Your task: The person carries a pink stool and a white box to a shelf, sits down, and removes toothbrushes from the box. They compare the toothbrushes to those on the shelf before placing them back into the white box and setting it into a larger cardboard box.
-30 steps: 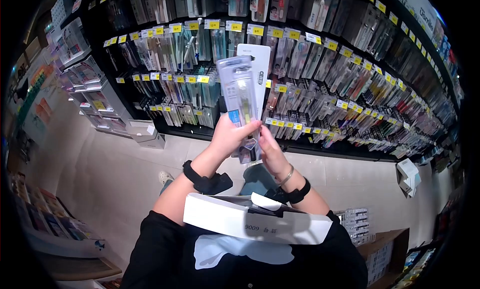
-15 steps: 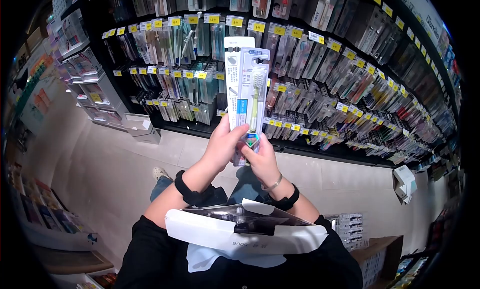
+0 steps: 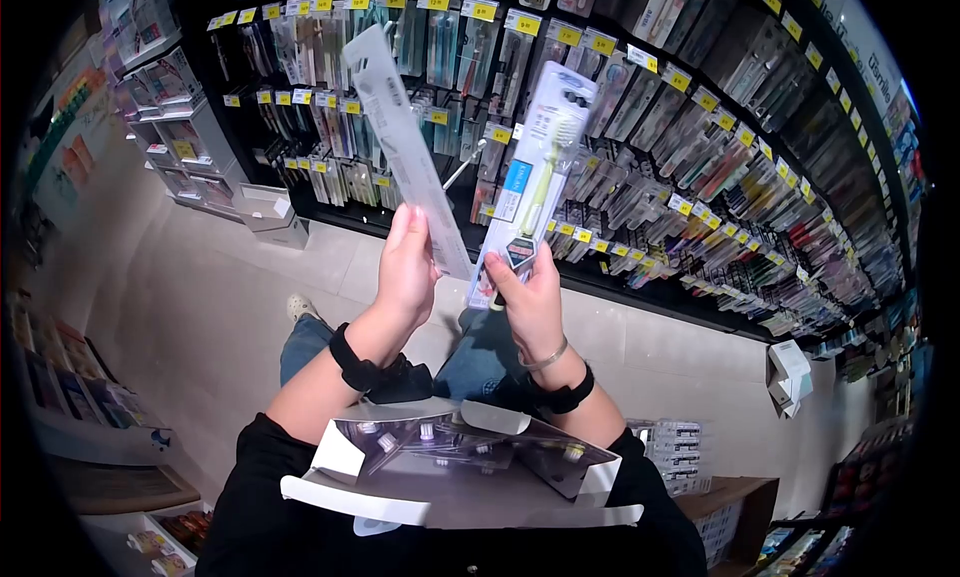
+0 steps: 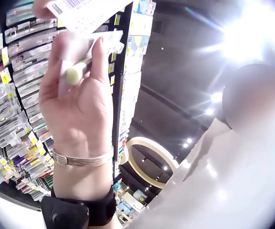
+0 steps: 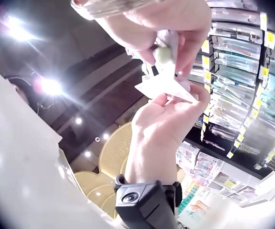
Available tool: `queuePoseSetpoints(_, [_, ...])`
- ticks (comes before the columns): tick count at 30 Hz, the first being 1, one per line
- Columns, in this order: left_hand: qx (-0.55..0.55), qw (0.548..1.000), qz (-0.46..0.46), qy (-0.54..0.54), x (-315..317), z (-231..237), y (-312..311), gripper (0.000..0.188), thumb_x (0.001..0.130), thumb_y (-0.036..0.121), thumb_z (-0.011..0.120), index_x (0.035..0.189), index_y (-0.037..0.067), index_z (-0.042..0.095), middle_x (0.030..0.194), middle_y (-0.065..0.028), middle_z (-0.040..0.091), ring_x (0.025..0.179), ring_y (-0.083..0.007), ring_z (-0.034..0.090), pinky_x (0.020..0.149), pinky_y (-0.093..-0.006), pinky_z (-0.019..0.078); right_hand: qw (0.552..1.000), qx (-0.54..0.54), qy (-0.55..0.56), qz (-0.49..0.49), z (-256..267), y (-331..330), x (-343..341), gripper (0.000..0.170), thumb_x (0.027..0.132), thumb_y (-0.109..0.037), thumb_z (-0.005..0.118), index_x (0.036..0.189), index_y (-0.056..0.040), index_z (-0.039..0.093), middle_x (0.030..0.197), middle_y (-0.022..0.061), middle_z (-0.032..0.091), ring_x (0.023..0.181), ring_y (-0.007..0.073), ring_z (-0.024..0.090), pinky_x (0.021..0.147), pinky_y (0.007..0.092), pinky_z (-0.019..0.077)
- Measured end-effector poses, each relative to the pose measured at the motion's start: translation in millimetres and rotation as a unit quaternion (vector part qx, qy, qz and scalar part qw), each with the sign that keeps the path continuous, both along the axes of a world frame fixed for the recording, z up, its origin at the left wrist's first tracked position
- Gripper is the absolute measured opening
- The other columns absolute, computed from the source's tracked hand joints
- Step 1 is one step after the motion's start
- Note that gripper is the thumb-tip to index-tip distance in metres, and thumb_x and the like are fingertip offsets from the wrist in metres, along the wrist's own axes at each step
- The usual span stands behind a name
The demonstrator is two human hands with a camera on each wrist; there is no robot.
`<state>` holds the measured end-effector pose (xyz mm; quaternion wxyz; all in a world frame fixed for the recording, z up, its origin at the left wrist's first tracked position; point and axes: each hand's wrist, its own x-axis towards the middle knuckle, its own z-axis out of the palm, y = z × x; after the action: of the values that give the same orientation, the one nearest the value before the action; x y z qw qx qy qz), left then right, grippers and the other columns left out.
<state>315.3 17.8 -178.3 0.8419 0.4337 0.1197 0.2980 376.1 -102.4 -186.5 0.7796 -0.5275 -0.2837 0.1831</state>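
Note:
My left hand grips the lower end of a long pack with a white back, tilted up to the left; its barcode card shows large in the left wrist view. Thumb in front, my right hand pinches the bottom of a clear toothbrush pack with a light green brush and a blue label. The green handle end points at the right wrist camera. The packs spread apart at the top. Against the body, below both forearms, an open white box holds several toothbrush packs.
A dark wall rack of hanging toothbrush packs with yellow price tags fills the far side. White cartons stand on the floor at left and right. A brown cardboard box and stacked clear packs sit at lower right.
The two packs, overlapping before, have been drawn apart, one in each hand, left and right. The white box has tipped so its inside shows more.

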Motion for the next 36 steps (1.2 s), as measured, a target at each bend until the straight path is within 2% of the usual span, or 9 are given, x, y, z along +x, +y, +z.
queuePoseSetpoints(2, [-0.046, 0.999, -0.017, -0.006, -4.2, 6.0, -0.2, 0.051, 0.087, 0.049, 0.029, 0.122, 0.012, 0.033, 0.076, -0.0039, 0.048, 0.065, -0.0108, 0.048, 0.055, -0.0229, 0.0418, 1.000, 0.006, 0.006, 0.019, 1.5, -2.2, -1.9, 0.029, 0.079, -0.006, 0.058, 0.103, -0.0002, 0.043, 0.088, 0.0038, 0.054, 0.073, 0.0072, 0.053, 0.062, 0.0214, 0.0444])
queuePoseSetpoints(4, [-0.031, 0.998, -0.005, -0.045, -7.0, 3.8, 1.8, 0.054, 0.084, 0.050, 0.038, 0.123, 0.014, 0.027, 0.075, -0.0032, 0.047, 0.062, -0.0105, 0.048, 0.054, -0.0232, 0.0417, 1.000, 0.004, 0.003, 0.008, 2.8, -4.1, -2.3, 0.029, 0.079, -0.005, 0.058, 0.103, 0.0000, 0.043, 0.088, 0.0038, 0.054, 0.073, 0.0072, 0.053, 0.062, 0.0215, 0.0445])
queuePoseSetpoints(10, [0.066, 0.997, -0.032, 0.034, -16.0, 12.0, -3.9, 0.058, 0.072, 0.016, 0.055, 0.119, 0.016, 0.019, 0.081, -0.0044, 0.046, 0.061, -0.0119, 0.049, 0.055, -0.0264, 0.0430, 1.000, 0.005, -0.021, -0.020, 7.0, -8.5, -2.8, 0.029, 0.078, -0.006, 0.059, 0.102, 0.0001, 0.044, 0.086, 0.0033, 0.055, 0.072, 0.0070, 0.052, 0.062, 0.0211, 0.0442])
queuePoseSetpoints(11, [0.042, 0.998, -0.041, 0.009, -15.6, 9.8, -3.2, 0.061, 0.068, 0.006, 0.053, 0.122, 0.013, 0.024, 0.087, -0.0059, 0.047, 0.064, -0.0140, 0.050, 0.057, -0.0284, 0.0437, 1.000, 0.004, -0.025, -0.018, 9.6, -9.5, -4.6, 0.029, 0.078, -0.006, 0.059, 0.102, 0.0001, 0.044, 0.086, 0.0033, 0.055, 0.072, 0.0070, 0.052, 0.062, 0.0212, 0.0442])
queuePoseSetpoints(14, [0.019, 0.993, -0.112, -0.031, -16.4, 13.3, 0.1, 0.060, 0.068, 0.005, 0.053, 0.124, 0.008, 0.030, 0.091, -0.0069, 0.049, 0.068, -0.0165, 0.052, 0.060, -0.0299, 0.0454, 1.000, 0.005, -0.019, -0.010, 9.7, -11.3, -4.7, 0.029, 0.078, -0.006, 0.059, 0.103, 0.0002, 0.044, 0.086, 0.0033, 0.055, 0.071, 0.0071, 0.053, 0.062, 0.0213, 0.0443])
queuePoseSetpoints(19, [0.024, 0.985, -0.146, -0.091, -21.2, 17.3, -6.8, 0.044, 0.080, 0.008, 0.054, 0.119, 0.001, 0.036, 0.105, -0.0117, 0.052, 0.091, -0.0195, 0.055, 0.077, -0.0296, 0.0465, 1.000, 0.017, -0.016, -0.016, 12.1, -12.6, -8.3, 0.029, 0.078, -0.006, 0.059, 0.103, 0.0004, 0.044, 0.084, 0.0028, 0.056, 0.070, 0.0067, 0.052, 0.061, 0.0210, 0.0442])
queuePoseSetpoints(25, [0.102, 0.985, -0.126, -0.064, -23.3, 8.7, -2.9, 0.055, 0.077, 0.007, 0.058, 0.122, 0.004, 0.027, 0.106, -0.0097, 0.051, 0.097, -0.0155, 0.050, 0.083, -0.0292, 0.0410, 0.999, -0.005, -0.031, -0.013, 9.9, -10.1, -8.8, 0.024, 0.077, -0.005, 0.060, 0.096, 0.0005, 0.047, 0.077, 0.0026, 0.056, 0.060, 0.0058, 0.052, 0.051, 0.0195, 0.0430])
queuePoseSetpoints(30, [0.095, 0.988, -0.113, -0.044, -25.9, 8.9, -2.3, 0.054, 0.075, 0.004, 0.058, 0.120, 0.004, 0.027, 0.105, -0.0093, 0.050, 0.097, -0.0168, 0.051, 0.082, -0.0308, 0.0428, 1.000, -0.011, -0.014, 0.015, 6.0, -3.9, -10.5, 0.025, 0.078, -0.009, 0.061, 0.097, -0.0002, 0.047, 0.076, 0.0009, 0.056, 0.061, 0.0046, 0.051, 0.053, 0.0199, 0.0424])
queuePoseSetpoints(36, [0.215, 0.975, -0.042, -0.025, -22.0, 9.0, -6.9, 0.060, 0.067, -0.003, 0.063, 0.116, 0.002, 0.030, 0.104, -0.0093, 0.047, 0.095, -0.0154, 0.050, 0.082, -0.0285, 0.0426, 0.999, -0.030, -0.035, -0.006, -1.2, -1.3, -8.1, 0.027, 0.078, -0.013, 0.062, 0.097, 0.0004, 0.048, 0.078, 0.0018, 0.056, 0.065, 0.0048, 0.052, 0.056, 0.0196, 0.0444])
